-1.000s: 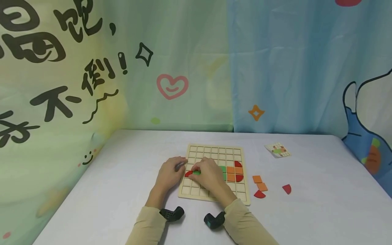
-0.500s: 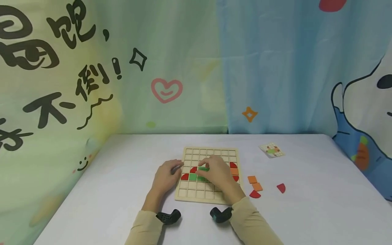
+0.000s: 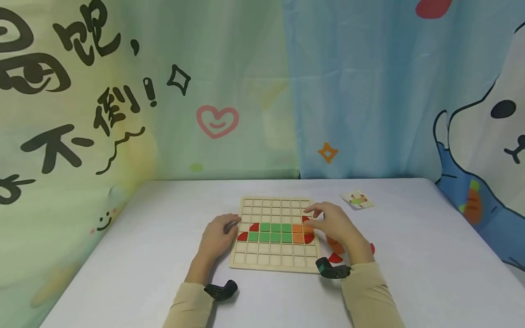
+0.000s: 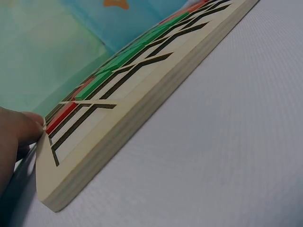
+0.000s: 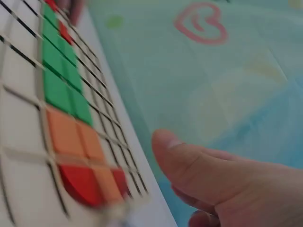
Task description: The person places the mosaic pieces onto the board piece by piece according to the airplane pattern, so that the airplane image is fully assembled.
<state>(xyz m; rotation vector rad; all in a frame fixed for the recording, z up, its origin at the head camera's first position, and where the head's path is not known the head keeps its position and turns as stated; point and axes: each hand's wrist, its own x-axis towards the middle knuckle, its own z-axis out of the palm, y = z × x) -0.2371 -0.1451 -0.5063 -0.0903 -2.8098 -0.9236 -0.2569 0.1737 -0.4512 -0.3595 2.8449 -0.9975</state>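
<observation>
A wooden grid board lies on the white table. Green square tiles fill a two-row band across its middle. Orange square tiles sit at the band's right end, and red quarter-round tiles lie at both ends. My left hand rests against the board's left edge; in the left wrist view its thumb touches the rim beside a red tile. Over the right edge hovers my right hand, thumb and fingers spread apart. The right wrist view shows its thumb with nothing pinched against it.
Right of the board, partly under my right forearm, lie loose orange tiles and a loose red tile. Another red tile peeks out beyond the forearm. A small pattern card lies at the back right. Printed curtains stand behind the table.
My right hand has moved right, from the board's left part over the green tiles to its right edge, uncovering the green band. The left hand stays at the left edge.
</observation>
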